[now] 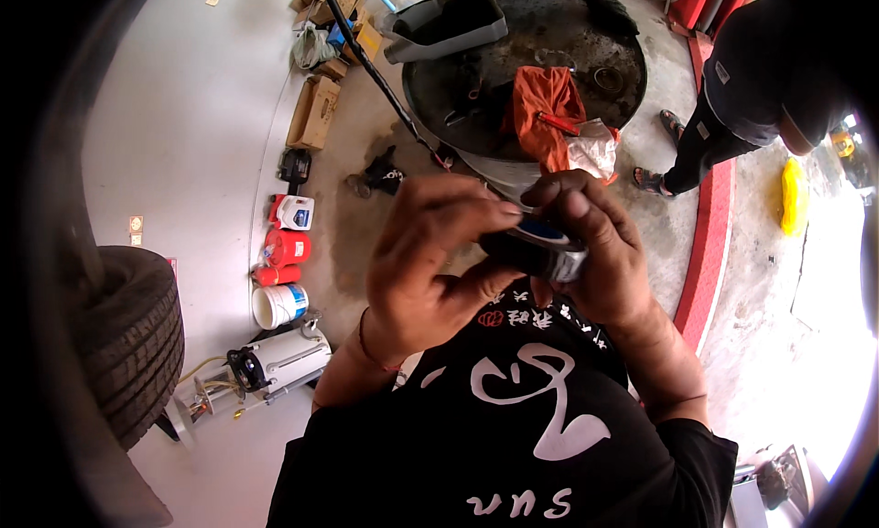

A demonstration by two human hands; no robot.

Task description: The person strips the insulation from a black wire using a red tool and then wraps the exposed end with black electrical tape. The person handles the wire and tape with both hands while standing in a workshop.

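Close in front of my chest, both hands hold a small dark roll (540, 244) with a blue-and-white face and a shiny outer side; it looks like black tape. My right hand (604, 249) is closed round its right side, the thumb on top. My left hand (421, 253) is closed at its left edge, fingertips and thumb bent against it. My fingers hide part of the roll. Beyond my hands, an orange-red cloth (540, 143), a red-handled tool (558, 123) and a crumpled white sheet (595, 152) lie on a dark round drum top (504, 88).
A grey tray (490, 33) rests on the drum. A gloved hand (612, 15) of another person is at its far edge. Someone in black (742, 79) stands right. Along the left wall are boxes (313, 111), red containers (288, 248) and a white bucket (279, 305); a tyre (137, 345) is nearer.
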